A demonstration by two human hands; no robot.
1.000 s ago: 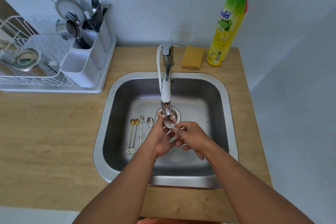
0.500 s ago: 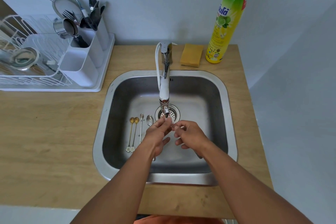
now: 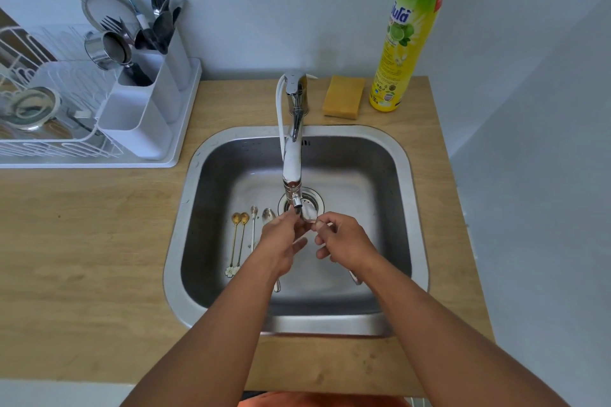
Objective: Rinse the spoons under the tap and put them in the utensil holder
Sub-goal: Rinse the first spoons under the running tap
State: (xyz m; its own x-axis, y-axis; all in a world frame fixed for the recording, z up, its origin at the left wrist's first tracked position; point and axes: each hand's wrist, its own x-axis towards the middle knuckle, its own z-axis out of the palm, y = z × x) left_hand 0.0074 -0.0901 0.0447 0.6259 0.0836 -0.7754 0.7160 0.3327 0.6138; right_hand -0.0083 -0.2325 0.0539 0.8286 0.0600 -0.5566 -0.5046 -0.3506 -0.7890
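A silver spoon (image 3: 309, 213) is held bowl-up directly under the tap (image 3: 292, 155) spout, over the drain (image 3: 312, 203) of the sink (image 3: 410, 208). The right hand (image 3: 344, 243) pinches the spoon just below its bowl with curled thumb and forefinger; its handle tip (image 3: 355, 277) shows past the right wrist, toward the sink's near right. The left hand (image 3: 281, 241) is closed around the spoon's bowl from the left, its fingers (image 3: 297, 225) curled against the metal just under the spout. Whether water is running cannot be told.

On the sink floor left of the drain lie more spoons side by side, handles pointing toward the sink's near edge: two gold spoons (image 3: 238, 241) with flower-shaped ends, then a slim silver spoon (image 3: 253, 225), then a larger silver spoon (image 3: 268, 215) partly hidden under the left hand.

The sink is set into a wooden bench (image 3: 82, 258). Behind the sink to the right, a yellow sponge (image 3: 343, 101) lies flat, and just right of it stands a yellow dish-soap bottle (image 3: 406, 40) with a green cap. Behind the sink to the left sits a white dish rack (image 3: 66, 129), and at the end nearest the sink is the white utensil holder (image 3: 145, 116), with forks, spoons, a knife and a metal cup standing in its compartments. A strainer leans on the wall behind the holder.
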